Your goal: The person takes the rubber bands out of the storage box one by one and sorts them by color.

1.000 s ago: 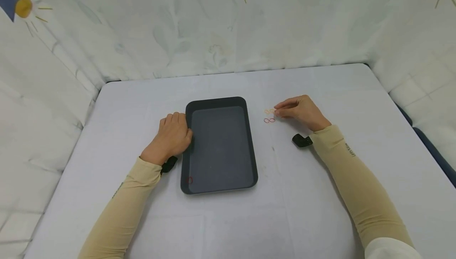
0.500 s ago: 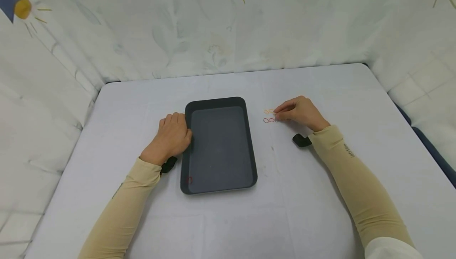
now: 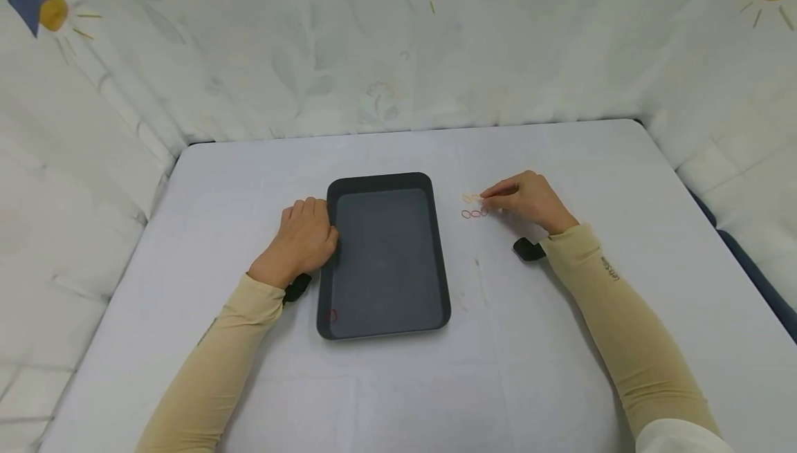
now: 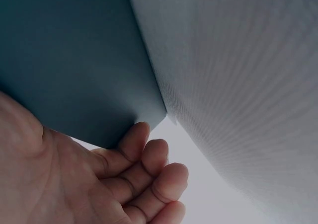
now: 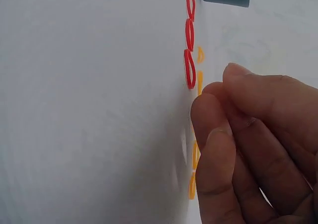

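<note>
In the head view, a dark grey rectangular tray [image 3: 386,259] lies on the white table. My left hand [image 3: 299,238] grips its left rim, with curled fingers [image 4: 161,154] against the tray's side in the left wrist view. A red rubber band [image 3: 333,315] lies in its near left corner. Right of the tray, my right hand [image 3: 526,198] is lowered beside a row of three red rubber bands [image 5: 190,69] and several yellow rubber bands [image 5: 193,186]. Its thumb and fingertips are drawn together at the yellow row, partly covering it. Whether they pinch a band is hidden.
A white cloth covers the table [image 3: 429,398]. Behind it hangs a pale patterned curtain [image 3: 349,59], which also encloses the sides. Dark camera mounts sit under both wrists, the right one [image 3: 529,250] just above the cloth.
The third red band, hidden at first by my right fingers, now shows at the end of its row. The head view has tilted slightly. My left hand stays on the tray.
</note>
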`<move>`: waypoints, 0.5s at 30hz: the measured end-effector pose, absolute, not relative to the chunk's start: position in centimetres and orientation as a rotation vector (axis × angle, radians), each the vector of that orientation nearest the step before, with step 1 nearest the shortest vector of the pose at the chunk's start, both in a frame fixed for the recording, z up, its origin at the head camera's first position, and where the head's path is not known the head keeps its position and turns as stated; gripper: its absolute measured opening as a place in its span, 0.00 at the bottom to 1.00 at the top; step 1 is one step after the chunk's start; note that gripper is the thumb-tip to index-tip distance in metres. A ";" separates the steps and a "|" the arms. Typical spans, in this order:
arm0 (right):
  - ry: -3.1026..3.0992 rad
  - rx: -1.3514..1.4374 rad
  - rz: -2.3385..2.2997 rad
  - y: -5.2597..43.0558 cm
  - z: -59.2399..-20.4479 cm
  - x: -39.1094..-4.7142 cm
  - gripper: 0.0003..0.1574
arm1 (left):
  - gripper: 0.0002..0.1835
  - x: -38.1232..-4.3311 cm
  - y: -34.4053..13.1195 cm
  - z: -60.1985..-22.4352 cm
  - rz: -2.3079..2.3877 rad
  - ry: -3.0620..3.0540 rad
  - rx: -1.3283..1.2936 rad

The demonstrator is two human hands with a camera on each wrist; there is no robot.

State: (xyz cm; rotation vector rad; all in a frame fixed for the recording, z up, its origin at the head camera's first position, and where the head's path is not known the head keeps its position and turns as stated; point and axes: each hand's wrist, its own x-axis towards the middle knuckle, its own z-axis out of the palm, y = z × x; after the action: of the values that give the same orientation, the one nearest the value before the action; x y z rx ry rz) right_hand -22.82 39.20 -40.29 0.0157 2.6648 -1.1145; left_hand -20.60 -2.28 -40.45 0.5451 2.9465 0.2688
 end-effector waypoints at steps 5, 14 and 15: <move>2.716 -0.022 -1.090 39.0 -39.9 -22.7 0.15 | 0.13 -20.5 -2.4 -40.4 0.281 2.945 0.553; 2.787 -0.229 -1.126 36.6 -38.3 -22.4 0.12 | 0.13 -20.5 -2.5 -40.3 0.260 2.948 0.570; 2.791 -0.254 -1.142 36.1 -38.0 -22.3 0.11 | 0.13 -20.5 -2.5 -40.3 0.258 2.950 0.573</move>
State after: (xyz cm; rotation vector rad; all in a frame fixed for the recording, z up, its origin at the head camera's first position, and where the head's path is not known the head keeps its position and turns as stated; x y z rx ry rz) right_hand -22.34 36.15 -38.02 -0.2542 2.7909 -1.1421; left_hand -20.54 -2.50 -40.26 0.5734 2.9496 0.2577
